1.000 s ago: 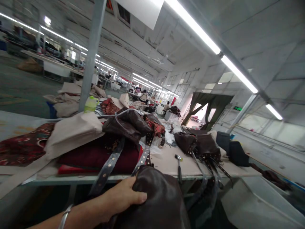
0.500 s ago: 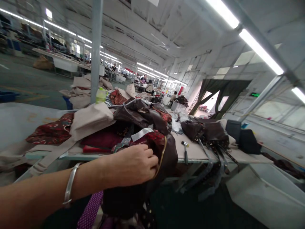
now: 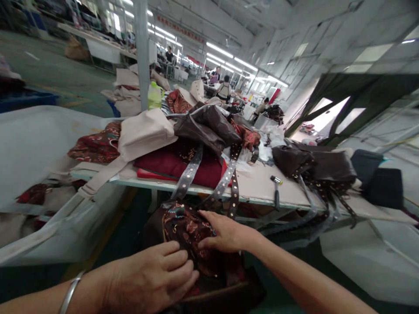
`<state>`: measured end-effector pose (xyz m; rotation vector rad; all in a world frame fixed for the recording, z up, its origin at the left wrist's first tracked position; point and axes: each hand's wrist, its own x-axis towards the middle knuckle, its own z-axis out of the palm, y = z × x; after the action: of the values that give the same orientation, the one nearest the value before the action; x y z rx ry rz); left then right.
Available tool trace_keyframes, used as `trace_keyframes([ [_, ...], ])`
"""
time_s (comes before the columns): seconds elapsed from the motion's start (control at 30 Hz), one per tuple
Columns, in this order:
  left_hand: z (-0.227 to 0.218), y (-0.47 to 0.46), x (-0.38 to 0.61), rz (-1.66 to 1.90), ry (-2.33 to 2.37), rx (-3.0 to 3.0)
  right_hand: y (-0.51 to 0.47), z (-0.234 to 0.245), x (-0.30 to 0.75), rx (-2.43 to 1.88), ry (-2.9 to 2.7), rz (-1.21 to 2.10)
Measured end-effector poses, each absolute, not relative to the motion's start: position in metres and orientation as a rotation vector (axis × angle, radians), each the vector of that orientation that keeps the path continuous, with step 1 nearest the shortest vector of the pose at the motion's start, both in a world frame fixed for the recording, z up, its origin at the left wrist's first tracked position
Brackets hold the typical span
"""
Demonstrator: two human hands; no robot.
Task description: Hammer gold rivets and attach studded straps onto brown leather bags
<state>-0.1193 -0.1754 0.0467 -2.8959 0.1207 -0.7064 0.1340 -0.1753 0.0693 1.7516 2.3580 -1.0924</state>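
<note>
Two hands on one bag. The left hand [image 3: 152,279] has a single metal bangle [image 3: 70,293] on its wrist, and the right hand [image 3: 225,231] comes in from the lower right. Both are open and laid on the bag, fingers spread, not clenched. The dark brown leather bag [image 3: 186,231] sits between the hands, below the near edge of the counter [image 3: 258,185]. Its opening shows a red and gold floral brocade lining, with a tan zip edge [image 3: 216,296] just under the left hand's fingertips.

Three studded dark straps [image 3: 188,179] hang off the counter edge just above the right hand. Ahead of the hands are one pile of brown leather pieces [image 3: 206,126], one maroon cloth [image 3: 176,163] and one beige cloth bag [image 3: 145,135]. Farther right of the right hand are one brown leather bag [image 3: 314,163], one small hammer [image 3: 276,192] and two black pieces [image 3: 384,187]. One plastic bottle [image 3: 154,96] stands beyond the pile. A white-lined bin [image 3: 39,144] is left of the left hand. The room is a long factory hall with strip lights, and several workers sit at far tables.
</note>
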Motion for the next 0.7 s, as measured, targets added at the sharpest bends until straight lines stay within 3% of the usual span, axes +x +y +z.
trace_keyframes([
  [0.2, 0.040, -0.179, -0.133, -0.940, 0.071, -2.945, -0.149, 0.007, 0.140, 1.803, 1.988, -1.913],
  [0.3, 0.035, -0.178, -0.135, -1.060, -0.039, -2.935, -0.154, 0.019, 0.142, 1.710, 1.998, -2.117],
  [0.47, 0.026, -0.172, -0.138, -1.188, -0.178, -2.932, -0.186, 0.052, 0.126, 1.580, 1.234, -3.016],
  [0.57, 0.023, -0.172, -0.137, -1.215, -0.191, -2.900, -0.200, 0.041, 0.106, 1.724, 0.961, -3.020],
  [0.7, 0.020, -0.175, -0.135, -1.212, -0.107, -2.950, -0.206, 0.017, 0.088, 1.762, 1.183, -2.793],
])
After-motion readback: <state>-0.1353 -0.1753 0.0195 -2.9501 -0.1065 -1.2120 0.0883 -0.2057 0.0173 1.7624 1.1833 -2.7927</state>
